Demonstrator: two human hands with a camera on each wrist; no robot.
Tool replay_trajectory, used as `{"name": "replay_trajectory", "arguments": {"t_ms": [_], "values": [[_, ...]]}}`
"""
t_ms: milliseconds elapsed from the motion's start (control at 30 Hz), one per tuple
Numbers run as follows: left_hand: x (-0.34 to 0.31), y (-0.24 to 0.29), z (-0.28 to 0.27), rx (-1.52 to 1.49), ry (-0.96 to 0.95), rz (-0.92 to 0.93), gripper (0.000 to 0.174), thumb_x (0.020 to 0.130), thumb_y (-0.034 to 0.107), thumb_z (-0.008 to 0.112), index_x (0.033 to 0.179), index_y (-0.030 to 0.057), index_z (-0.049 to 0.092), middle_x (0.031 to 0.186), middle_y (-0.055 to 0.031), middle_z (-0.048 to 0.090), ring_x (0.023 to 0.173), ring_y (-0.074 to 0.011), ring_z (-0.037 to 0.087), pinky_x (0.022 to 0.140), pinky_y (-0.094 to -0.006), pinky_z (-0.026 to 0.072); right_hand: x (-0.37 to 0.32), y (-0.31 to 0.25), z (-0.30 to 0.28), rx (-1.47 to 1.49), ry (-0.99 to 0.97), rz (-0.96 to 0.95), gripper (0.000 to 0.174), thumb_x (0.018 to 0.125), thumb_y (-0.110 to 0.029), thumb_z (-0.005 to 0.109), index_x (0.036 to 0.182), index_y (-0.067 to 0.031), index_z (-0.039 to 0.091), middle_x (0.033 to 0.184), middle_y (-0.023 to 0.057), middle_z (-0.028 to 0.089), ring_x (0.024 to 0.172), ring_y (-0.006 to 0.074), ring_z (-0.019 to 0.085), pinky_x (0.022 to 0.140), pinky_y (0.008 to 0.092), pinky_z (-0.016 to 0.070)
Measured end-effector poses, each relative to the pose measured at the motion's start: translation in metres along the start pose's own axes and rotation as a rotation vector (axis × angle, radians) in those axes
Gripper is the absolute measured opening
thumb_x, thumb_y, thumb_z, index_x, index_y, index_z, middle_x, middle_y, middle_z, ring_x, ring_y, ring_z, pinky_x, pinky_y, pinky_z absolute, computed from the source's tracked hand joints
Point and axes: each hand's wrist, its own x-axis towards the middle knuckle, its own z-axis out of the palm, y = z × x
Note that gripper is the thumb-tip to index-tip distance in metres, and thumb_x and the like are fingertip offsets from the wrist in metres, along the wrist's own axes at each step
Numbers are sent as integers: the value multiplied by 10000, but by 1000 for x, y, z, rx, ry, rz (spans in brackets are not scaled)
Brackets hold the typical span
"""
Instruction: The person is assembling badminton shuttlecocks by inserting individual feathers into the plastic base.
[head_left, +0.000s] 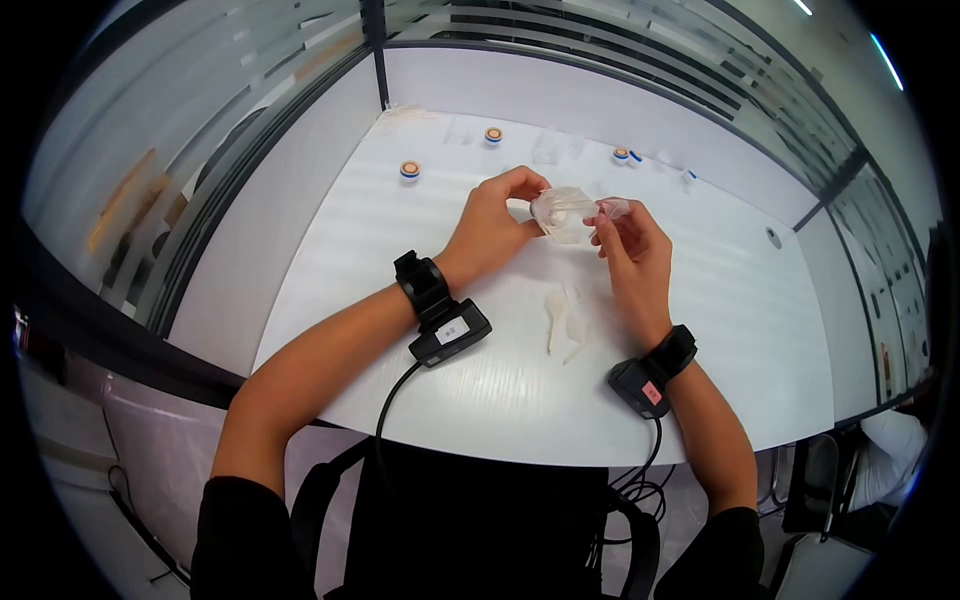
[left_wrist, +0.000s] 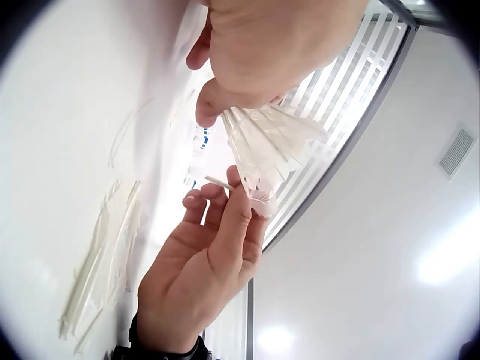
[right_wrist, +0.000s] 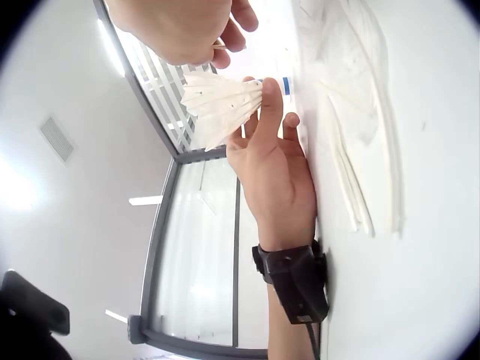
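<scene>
The shuttlecock (head_left: 563, 213) is above the bench (head_left: 480, 400), the left hand (head_left: 492, 222) gripping its narrow end with curled fingers. Beside its wide end, the right hand (head_left: 636, 250) pinches a feather (head_left: 614, 208); whether it is detached, I cannot tell. The step looks like stripping: loose feathers (head_left: 556, 320) lie on the shuttlecock's near side. Next seems to call for a steady left hold and an outward right pull.
</scene>
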Motion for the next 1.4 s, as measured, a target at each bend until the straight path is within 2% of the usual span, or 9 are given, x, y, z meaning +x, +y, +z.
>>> {"name": "replay_trajectory", "arguments": {"t_ms": [233, 367, 467, 667, 967, 1067, 1267, 1367, 1400], "values": [[0, 2, -1, 13, -10, 15, 308, 812, 14, 804, 1090, 28, 673, 1075, -41, 735, 1026, -108, 676, 722, -260, 528, -2, -2, 0, 0, -72, 8, 282, 981, -147, 727, 1178, 51, 688, 915, 61, 695, 723, 109, 654, 654, 251, 553], [-1, 3, -2, -1, -26, -2, 303, 804, 19, 811, 1074, 15, 672, 1056, -48, 737, 997, -108, 678, 718, -254, 527, -2, -4, 1, -27, -38, 11, 272, 958, -158, 765, 1123, 52, 710, 898, 57, 685, 729, 103, 646, 630, 243, 558], [-1, 1, -1, 21, -27, 25, 300, 803, 25, 814, 1070, 25, 677, 1052, -45, 738, 995, -110, 680, 721, -257, 518, -2, -3, -2, -48, -9, 33, 229, 962, -171, 762, 1041, 42, 734, 897, 57, 704, 745, 95, 644, 626, 255, 580], [-2, 7, -2, 38, -52, -3, 283, 786, 43, 829, 1032, 35, 690, 1039, -30, 732, 1021, -127, 674, 719, -265, 511, -3, -5, -1, -78, -1, -2, 199, 965, -160, 749, 971, 38, 729, 886, 53, 713, 727, 87, 639, 598, 249, 571], [-1, 0, -1, 5, -60, 37, 252, 815, 47, 815, 1029, 25, 682, 1015, -43, 737, 981, -148, 684, 856, -301, 535, -3, -6, 0, -37, -53, -5, 174, 965, -142, 746, 937, 29, 731, 814, 33, 699, 687, 61, 611, 558, 224, 524], [0, 1, -1, -15, -64, -10, 354, 748, 112, 893, 1023, 16, 692, 1009, -92, 756, 990, -241, 728, 899, -352, 559, -3, -4, 0, -37, -67, -21, 167, 966, -135, 744, 939, 30, 735, 805, 30, 699, 676, 57, 605, 556, 220, 520], [1, 3, -1, -24, -82, -40, 341, 765, 111, 881, 1032, 17, 692, 1014, -91, 758, 1004, -237, 729, 911, -350, 555, -3, -4, 1, -61, -56, -18, 163, 965, -131, 745, 945, 31, 740, 811, 32, 704, 672, 51, 600, 553, 216, 519], [0, 3, 0, -9, -89, 4, 232, 850, 60, 815, 1024, 34, 663, 997, -49, 744, 951, -131, 686, 885, -308, 531, -4, -8, 1, -52, -47, 19, 150, 958, -121, 751, 942, 27, 741, 810, 27, 707, 694, 55, 603, 585, 224, 515], [0, 2, 0, -8, -85, 7, 234, 849, 60, 816, 1024, 35, 663, 997, -48, 744, 952, -130, 686, 887, -308, 530, -4, -7, 1, -73, -37, -11, 142, 955, -116, 754, 942, 25, 742, 811, 26, 709, 703, 57, 605, 598, 227, 511]]}}
